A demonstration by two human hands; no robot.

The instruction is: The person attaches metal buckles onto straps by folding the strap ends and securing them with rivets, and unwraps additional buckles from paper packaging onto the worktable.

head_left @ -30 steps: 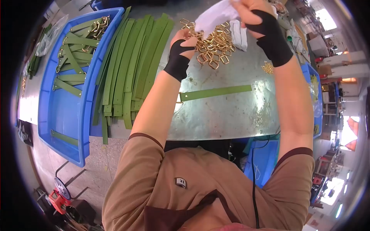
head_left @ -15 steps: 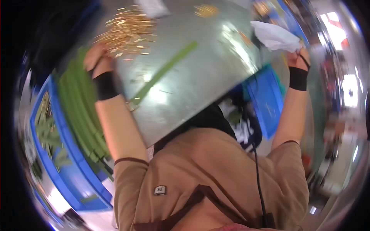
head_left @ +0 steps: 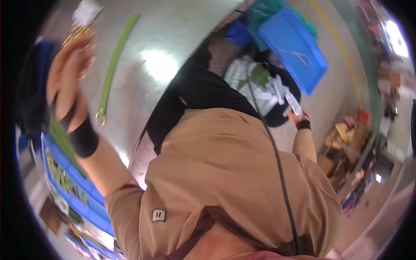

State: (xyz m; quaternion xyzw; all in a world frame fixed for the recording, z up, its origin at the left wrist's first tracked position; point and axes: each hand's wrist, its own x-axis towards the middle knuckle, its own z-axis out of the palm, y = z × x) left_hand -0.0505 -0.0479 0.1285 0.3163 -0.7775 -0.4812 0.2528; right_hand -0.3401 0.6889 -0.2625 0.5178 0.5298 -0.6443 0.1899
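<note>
My left hand (head_left: pixel 69 80) is raised at the upper left, in front of the pile of gold metal rings (head_left: pixel 89 39). Its fingers are blurred, and whether they hold anything is not clear. On the metal table (head_left: pixel 130 82), to the right of that hand, lies one green strap (head_left: pixel 117 60) with a metal ring at its lower end. Down at the right, my right hand (head_left: pixel 297 117) is closed on a white plastic bag (head_left: pixel 293 103), beside a dark round bin (head_left: pixel 277 119) with white and green scraps in it.
A blue crate (head_left: pixel 297 52) stands beyond the bin, with green plastic behind it. At the left is a blue tray (head_left: pixel 82 182) of green straps. Cardboard boxes (head_left: pixel 329 167) are at the right. A white packet (head_left: pixel 86 12) lies beside the rings.
The view has turned toward the floor at the right. My right hand has carried the white bag from above the rings down beside the bin. My left hand has moved away from the rings' near edge.
</note>
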